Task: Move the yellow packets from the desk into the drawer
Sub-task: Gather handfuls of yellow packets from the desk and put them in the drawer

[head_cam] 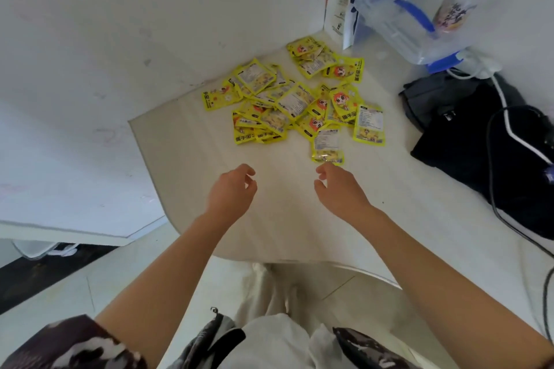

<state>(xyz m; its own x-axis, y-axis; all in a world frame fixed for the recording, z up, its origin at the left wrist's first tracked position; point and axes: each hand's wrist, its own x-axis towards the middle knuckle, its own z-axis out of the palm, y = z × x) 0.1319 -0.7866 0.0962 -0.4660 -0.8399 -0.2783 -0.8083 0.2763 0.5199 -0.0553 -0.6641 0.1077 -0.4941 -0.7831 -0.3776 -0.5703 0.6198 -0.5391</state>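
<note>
Both grips are loose and hold nothing: my left hand (232,189) hovers over the bare desk (186,159) with its fingers slackly curled, and my right hand (337,189) does the same just beside it, fingertips (322,170) almost at the near edge of the closest yellow packet (327,144). I cannot tell whether they touch it. That packet lies alone, face down, a little nearer me than the rest. The yellow packets (287,99) lie scattered and overlapping in a heap farther back on the desk, toward the corner where two white walls meet, with a smaller cluster (323,60) behind the main one. Some show a cartoon figure, others a printed label. On the right of the desk sits a black bag (479,141) with a dark cable (491,189) looping over it, and behind it a clear plastic bag (404,24) with blue trim leans in the corner. No drawer shows in my view.
</note>
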